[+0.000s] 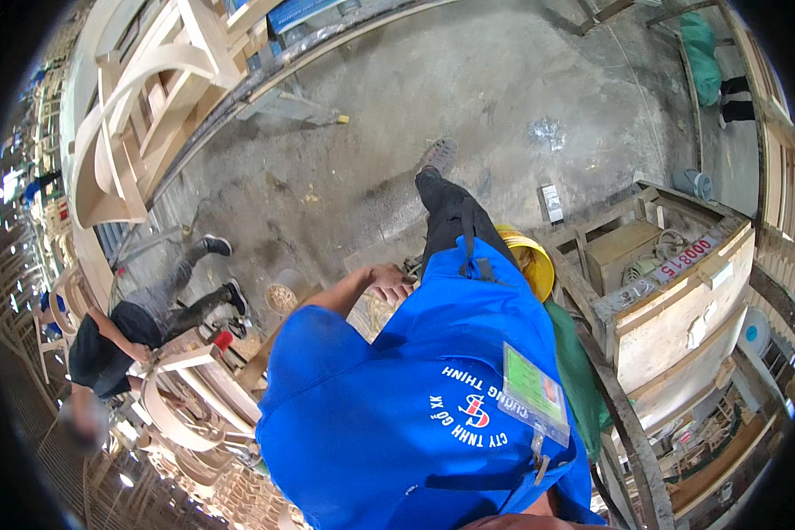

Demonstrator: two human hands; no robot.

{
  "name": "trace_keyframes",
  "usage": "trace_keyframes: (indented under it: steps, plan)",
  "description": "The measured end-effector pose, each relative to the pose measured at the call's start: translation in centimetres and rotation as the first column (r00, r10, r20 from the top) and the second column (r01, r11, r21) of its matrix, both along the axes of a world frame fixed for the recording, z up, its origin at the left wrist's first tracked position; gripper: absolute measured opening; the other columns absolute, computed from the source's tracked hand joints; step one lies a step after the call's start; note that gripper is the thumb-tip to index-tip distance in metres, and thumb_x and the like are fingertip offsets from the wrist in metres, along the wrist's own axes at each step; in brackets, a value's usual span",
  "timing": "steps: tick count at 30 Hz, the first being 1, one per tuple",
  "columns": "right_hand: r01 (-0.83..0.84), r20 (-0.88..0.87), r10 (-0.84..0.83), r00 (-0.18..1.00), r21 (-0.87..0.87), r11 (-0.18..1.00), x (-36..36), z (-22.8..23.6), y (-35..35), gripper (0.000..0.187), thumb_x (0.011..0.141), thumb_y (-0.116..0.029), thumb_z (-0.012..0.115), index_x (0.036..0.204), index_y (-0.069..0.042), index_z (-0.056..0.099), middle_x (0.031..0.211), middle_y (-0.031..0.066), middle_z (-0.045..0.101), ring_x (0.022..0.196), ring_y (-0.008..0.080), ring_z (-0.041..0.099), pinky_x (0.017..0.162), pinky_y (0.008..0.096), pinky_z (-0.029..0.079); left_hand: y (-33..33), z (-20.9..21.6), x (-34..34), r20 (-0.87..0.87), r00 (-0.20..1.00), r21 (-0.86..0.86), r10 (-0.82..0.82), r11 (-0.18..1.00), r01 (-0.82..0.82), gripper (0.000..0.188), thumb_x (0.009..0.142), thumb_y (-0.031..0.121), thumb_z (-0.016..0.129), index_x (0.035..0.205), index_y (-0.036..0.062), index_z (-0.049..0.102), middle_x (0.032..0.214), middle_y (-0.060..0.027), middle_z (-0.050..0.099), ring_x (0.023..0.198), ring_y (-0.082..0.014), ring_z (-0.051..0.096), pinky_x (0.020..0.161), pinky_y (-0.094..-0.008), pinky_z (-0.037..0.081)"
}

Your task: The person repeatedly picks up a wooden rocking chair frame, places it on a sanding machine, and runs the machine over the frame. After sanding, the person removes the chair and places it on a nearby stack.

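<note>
Bare concrete floor opens out ahead of the left hand, bounded far ahead and to the left by the edge of a long bench and on the right by a wooden box-like stand. The left arm, in a short blue sleeve, is bent at the elbow, its forearm slanting forward and inward so the hand sits just left of the dark-trousered leg. The hand shows its back, fingers slightly bent; whether they grip anything or are free I cannot tell. Pale, wood-like pieces lie just behind it, partly hidden by the arm and shirt; contact is unclear. The right hand is out of view. That leg reaches forward to a grey shoe, blocking the way directly right of the hand, with a yellow bucket beyond it. Left of the hand stands a bucket of pale bits; farther left, a co-worker bends by curved wooden frames. More curved wood rests on the long bench, ahead and left.
</note>
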State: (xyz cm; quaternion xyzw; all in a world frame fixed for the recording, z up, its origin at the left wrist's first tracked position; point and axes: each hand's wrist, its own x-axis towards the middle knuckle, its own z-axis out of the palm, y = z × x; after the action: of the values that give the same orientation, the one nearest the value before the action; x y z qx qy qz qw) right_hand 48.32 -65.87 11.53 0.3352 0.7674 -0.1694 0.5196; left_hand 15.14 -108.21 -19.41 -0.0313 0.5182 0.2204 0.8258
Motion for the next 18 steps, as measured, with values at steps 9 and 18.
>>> trace_keyframes:
  steps: [9, 18]
  plan:
    - [-0.141, 0.103, 0.142, 0.984, -0.022, 0.99, -1.4, 2.8, -0.1, 0.034, 0.086, -0.045, 0.08, 0.093, -0.011, 0.079, 0.077, 0.0074, 0.075, 0.063, 0.0173, 0.069, 0.061, 0.0382, 0.054, 1.1, -4.8, 4.4, 0.065, 0.959, 0.15, 0.275, 0.947, -0.282, 0.038, 0.093, 0.022, 0.067, 0.131, 0.0166, 0.068, 0.126, -0.0034, 0.07, 0.108, -0.0194, 0.069, 0.086, -0.0436, 0.062]
    - [-0.332, 0.163, 0.339, 0.927, -0.066, 0.941, -5.4, 5.4, 1.9, 0.036, 0.083, -0.046, 0.083, 0.092, -0.011, 0.08, 0.076, 0.0088, 0.076, 0.064, 0.0185, 0.072, 0.062, 0.0402, 0.055, 2.1, -3.1, 2.9, 0.031, 0.935, 0.085, 0.354, 0.931, -0.356, 0.028, 0.1, 0.033, 0.059, 0.117, 0.0148, 0.072, 0.105, -0.0028, 0.075, 0.086, -0.0152, 0.069, 0.071, -0.0349, 0.057]
